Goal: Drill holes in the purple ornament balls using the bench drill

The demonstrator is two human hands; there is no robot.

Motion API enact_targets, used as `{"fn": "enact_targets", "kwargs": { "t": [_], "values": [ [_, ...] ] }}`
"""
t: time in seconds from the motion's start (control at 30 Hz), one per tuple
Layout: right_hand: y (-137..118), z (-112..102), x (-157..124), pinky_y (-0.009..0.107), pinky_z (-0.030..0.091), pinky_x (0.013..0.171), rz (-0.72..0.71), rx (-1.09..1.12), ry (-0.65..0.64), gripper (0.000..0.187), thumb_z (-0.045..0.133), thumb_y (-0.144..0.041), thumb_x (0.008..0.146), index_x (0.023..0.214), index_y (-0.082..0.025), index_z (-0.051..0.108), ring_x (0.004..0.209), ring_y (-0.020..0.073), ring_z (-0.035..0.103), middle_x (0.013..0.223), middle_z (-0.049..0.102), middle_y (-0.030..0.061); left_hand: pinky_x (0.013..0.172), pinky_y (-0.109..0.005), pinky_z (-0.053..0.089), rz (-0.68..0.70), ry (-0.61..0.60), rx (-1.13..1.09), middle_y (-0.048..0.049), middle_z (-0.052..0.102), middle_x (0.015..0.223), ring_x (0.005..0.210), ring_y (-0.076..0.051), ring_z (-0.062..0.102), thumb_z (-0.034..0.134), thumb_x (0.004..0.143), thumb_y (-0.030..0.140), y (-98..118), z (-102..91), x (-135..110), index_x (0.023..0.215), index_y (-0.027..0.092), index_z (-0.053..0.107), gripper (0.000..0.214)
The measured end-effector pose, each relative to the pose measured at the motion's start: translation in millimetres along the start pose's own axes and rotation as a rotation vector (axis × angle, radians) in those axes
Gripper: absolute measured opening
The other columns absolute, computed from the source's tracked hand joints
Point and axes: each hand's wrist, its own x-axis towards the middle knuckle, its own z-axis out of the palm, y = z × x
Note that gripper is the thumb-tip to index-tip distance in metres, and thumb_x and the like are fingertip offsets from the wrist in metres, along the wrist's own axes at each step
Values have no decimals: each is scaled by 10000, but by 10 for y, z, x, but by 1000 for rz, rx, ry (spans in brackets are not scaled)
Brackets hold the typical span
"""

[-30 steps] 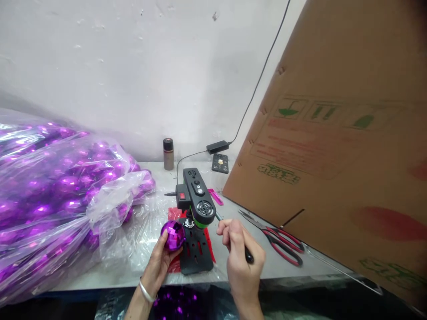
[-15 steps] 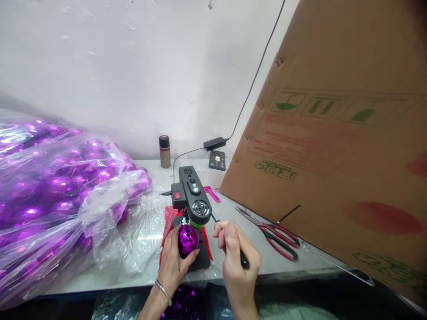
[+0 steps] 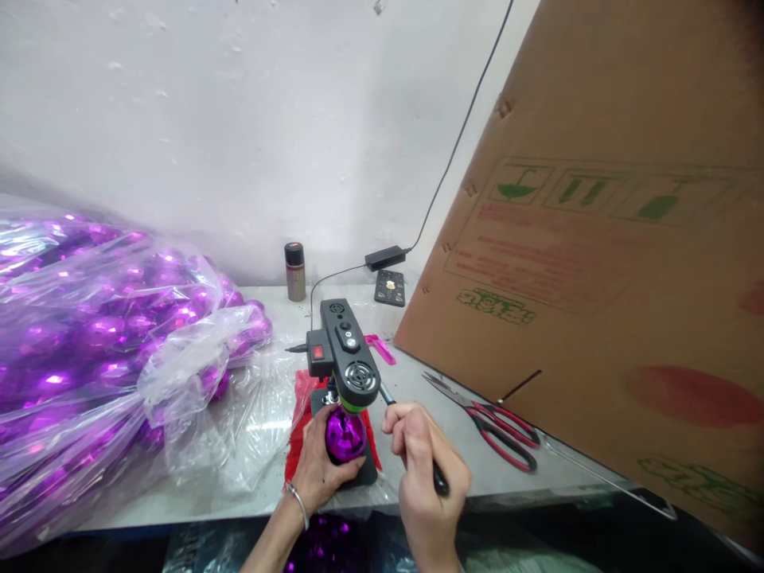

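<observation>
A shiny purple ball ornament sits in the curled fingers and thumb of my left hand, just under the head of a small black bench drill press. Whether its top touches the green-ringed underside of the head I cannot tell. On the right side of the machine, my right hand is closed around a lever handle with a black grip and a metal shaft. The black base rests on red plastic sheeting.
A clear bag full of purple balls fills the left. Red-handled scissors lie right, before a large cardboard box. Behind stand a spray bottle, a power adapter and a dark flat card. More purple balls lie below the table edge.
My left hand and the purple ball have shifted slightly right and down, and the ball appears turned. My right hand keeps its grip on the lever, almost in the same place.
</observation>
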Motion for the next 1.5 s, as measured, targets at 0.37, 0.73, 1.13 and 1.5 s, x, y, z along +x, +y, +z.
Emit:
{"fn": "enact_targets", "kwargs": {
  "t": [0.37, 0.73, 1.13, 1.5],
  "values": [
    [283, 43, -232, 246, 451, 598, -111, 22, 103, 402, 454, -158, 1131, 738, -229, 498, 666, 128, 625, 646, 512, -42, 1137, -662, 543, -14, -12, -14, -173, 730, 1364, 1302, -429, 674, 893, 649, 381, 47, 2, -26, 1438, 196, 631, 852],
    [352, 78, -245, 271, 458, 583, -142, 63, 155, 425, 500, -237, 1135, 710, -226, 516, 622, 140, 626, 620, 504, -46, 1129, -654, 549, 10, -14, 21, -171, 745, 1358, 1281, -428, 688, 894, 669, 437, 79, -16, -28, 1431, 201, 631, 841],
    [298, 94, -213, 273, 421, 550, -147, 41, 170, 477, 498, -278, 1143, 669, -227, 498, 574, 136, 594, 601, 492, -45, 1085, -639, 589, 27, 18, 45, -160, 764, 1304, 1222, -415, 722, 891, 664, 418, 90, 1, -31, 1399, 199, 657, 802],
    [280, 114, -177, 266, 336, 495, -160, 26, 186, 512, 497, -307, 1149, 644, -224, 483, 532, 125, 542, 575, 457, -54, 1086, -649, 587, 42, 47, 45, -151, 773, 1293, 1208, -413, 729, 888, 642, 381, 32, 60, -19, 1379, 203, 666, 790]
  ]
}}
